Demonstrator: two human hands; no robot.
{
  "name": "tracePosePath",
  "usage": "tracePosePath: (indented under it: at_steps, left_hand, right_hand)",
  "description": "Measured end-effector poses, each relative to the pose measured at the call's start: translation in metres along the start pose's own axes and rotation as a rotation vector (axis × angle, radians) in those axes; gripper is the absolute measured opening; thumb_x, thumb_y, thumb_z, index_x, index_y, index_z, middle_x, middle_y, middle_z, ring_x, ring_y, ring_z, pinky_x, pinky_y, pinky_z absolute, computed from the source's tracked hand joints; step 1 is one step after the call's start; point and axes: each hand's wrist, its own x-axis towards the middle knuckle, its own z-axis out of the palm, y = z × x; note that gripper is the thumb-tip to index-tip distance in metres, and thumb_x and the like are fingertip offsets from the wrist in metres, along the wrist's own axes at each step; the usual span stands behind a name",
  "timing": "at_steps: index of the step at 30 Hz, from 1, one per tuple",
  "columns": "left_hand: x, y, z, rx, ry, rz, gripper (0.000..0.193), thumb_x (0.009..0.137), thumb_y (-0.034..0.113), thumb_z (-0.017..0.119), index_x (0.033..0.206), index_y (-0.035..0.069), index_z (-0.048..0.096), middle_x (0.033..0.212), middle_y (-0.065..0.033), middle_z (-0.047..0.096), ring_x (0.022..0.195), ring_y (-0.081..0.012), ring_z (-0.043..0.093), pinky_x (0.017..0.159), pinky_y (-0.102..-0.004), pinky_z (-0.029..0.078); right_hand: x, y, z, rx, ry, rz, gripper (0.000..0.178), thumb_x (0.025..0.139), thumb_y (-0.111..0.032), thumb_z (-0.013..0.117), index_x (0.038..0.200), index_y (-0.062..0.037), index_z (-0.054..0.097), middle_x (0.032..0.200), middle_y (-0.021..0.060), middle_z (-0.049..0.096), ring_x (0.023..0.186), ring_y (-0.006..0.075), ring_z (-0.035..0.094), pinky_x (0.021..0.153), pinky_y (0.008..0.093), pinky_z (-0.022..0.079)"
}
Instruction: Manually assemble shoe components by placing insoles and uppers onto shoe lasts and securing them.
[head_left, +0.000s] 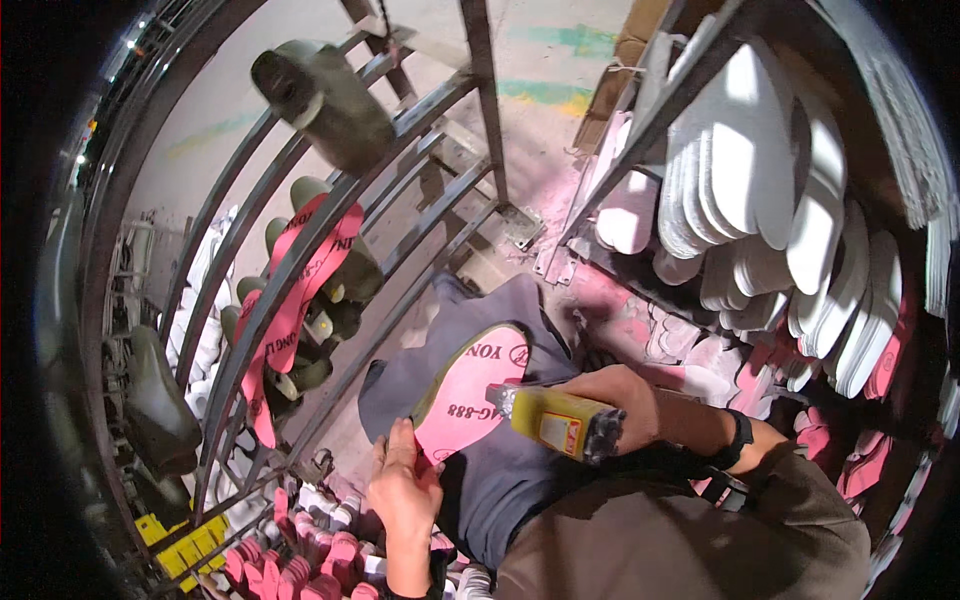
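A pink insole (468, 408) with dark print lies over my lap on a dark apron-like cloth (400, 375). An olive-green edge shows along its upper left side; I cannot tell if that is a separate layer beneath. My left hand (405, 482) grips the insole's near left end, thumb and fingers at its edge. In my right hand (625, 400) is a yellow block-shaped tool (555, 420) with a metal tip, a label on its side and a dark, worn end. Its tip is over the insole's right edge; whether it touches cannot be made out.
At left a metal rack (330, 195) carries olive-green boots (330, 105) and pink insoles (285, 330). White insoles (725, 150) fill a shelf at right. Pink and white pieces (320, 560) lie heaped at lower left, near a yellow plastic piece (185, 545).
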Motion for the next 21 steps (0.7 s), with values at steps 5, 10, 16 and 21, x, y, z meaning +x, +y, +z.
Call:
tracePosePath:
  at_steps: [5,10,16,21]
  left_hand:
    - [0.002,0.011,-0.005,0.041,0.005,0.097,0.068,0.056,0.001,0.071,0.122,0.005,0.055,0.119,-0.0162,0.058,0.106,-0.0390,0.057,0.096,-0.0412,0.044]
    - [-0.006,0.001,0.002,0.057,0.032,0.090,0.066,0.059,0.002,0.069,0.122,0.003,0.054,0.120,-0.0170,0.058,0.106,-0.0399,0.056,0.097,-0.0418,0.044]
    - [-0.010,0.004,0.001,0.197,0.039,0.182,0.070,0.060,0.003,0.069,0.127,0.003,0.049,0.125,-0.0163,0.054,0.110,-0.0396,0.054,0.095,-0.0431,0.044]
    - [-0.005,0.007,-0.002,0.410,0.064,0.157,0.075,0.060,0.005,0.070,0.131,0.005,0.045,0.119,-0.0127,0.056,0.104,-0.0380,0.055,0.090,-0.0429,0.046]
  right_hand:
    - [-0.007,-0.003,0.006,-0.008,0.023,0.044,0.059,0.064,-0.019,0.075,0.117,-0.0023,0.056,0.098,0.0169,0.064,0.090,0.0286,0.065,0.081,0.0337,0.050]
    - [-0.003,0.002,0.015,-0.181,0.032,0.049,0.056,0.068,-0.018,0.077,0.117,-0.0015,0.057,0.100,0.0123,0.066,0.086,0.0191,0.065,0.078,0.0299,0.050]
    - [-0.012,0.006,0.012,-0.009,0.166,0.019,0.048,0.073,-0.013,0.074,0.117,-0.0020,0.057,0.099,0.0138,0.066,0.089,0.0197,0.066,0.079,0.0296,0.050]
    - [-0.015,0.014,0.015,0.020,0.209,0.091,0.043,0.071,-0.015,0.075,0.110,-0.0019,0.060,0.094,0.0120,0.067,0.082,0.0173,0.065,0.075,0.0282,0.050]
